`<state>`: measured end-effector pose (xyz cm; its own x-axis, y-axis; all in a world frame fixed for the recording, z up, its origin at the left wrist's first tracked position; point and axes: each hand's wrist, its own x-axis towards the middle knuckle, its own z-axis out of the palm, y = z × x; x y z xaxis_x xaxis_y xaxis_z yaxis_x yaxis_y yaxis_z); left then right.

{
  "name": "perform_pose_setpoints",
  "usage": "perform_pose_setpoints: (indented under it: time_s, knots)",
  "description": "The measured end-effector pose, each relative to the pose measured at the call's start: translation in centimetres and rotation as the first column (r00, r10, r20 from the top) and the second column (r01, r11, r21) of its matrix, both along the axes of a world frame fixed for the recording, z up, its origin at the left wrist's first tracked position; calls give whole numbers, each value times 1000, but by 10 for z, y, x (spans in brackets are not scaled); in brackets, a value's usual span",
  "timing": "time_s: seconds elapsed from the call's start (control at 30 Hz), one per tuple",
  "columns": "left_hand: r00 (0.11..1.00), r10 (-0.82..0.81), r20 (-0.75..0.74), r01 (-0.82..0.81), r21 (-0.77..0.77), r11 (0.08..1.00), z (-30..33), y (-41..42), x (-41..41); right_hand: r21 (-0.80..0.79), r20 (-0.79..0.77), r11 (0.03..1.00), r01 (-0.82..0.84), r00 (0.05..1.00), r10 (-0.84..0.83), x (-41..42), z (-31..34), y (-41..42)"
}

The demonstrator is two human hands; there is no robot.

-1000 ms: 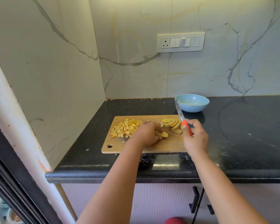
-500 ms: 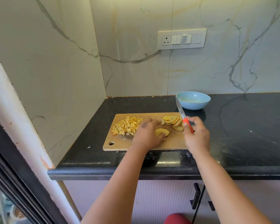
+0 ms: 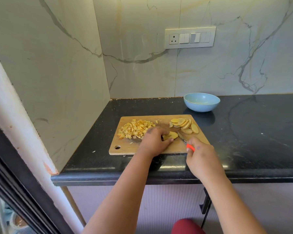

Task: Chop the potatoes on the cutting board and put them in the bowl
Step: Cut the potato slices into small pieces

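Knife [image 3: 182, 139] dropped since a second ago: blade was raised toward the bowl, now angled low at the slice. Left to right on the board [image 3: 159, 150]: diced pile [image 3: 135, 130] at left edge; left hand [image 3: 153, 142] pinning one slice [image 3: 171, 135] mid-board, fingers curled on it so it stays put; right hand [image 3: 201, 157] clenched on red handle; uncut slices [image 3: 184, 125] at right edge. Bowl [image 3: 201, 102] behind the board's right corner looks empty of potato.
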<state>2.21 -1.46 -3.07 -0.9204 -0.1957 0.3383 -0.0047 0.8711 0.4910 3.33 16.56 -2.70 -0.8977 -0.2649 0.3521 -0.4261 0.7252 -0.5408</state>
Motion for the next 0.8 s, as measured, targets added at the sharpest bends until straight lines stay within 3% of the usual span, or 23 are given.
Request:
perform_pose_setpoints:
  time_s: [0.2, 0.4, 0.63, 0.8]
  knots:
    - [1000, 15, 10, -15, 13, 1000, -4, 0, -5, 63, -34, 997, -36, 999, 38, 13, 2, -8]
    - [1000, 0, -5, 0, 16, 1000, -6, 2, -6, -10, -64, 999, -35, 997, 35, 15, 6, -5]
    - [999, 31, 12, -31, 43, 999, -7, 2, -8, 189, -9, 982, 0, 1000, 2, 27, 7, -18]
    - [999, 46, 11, -47, 69, 997, -10, 0, -11, 112, 26, 993, 26, 999, -29, 23, 10, -21]
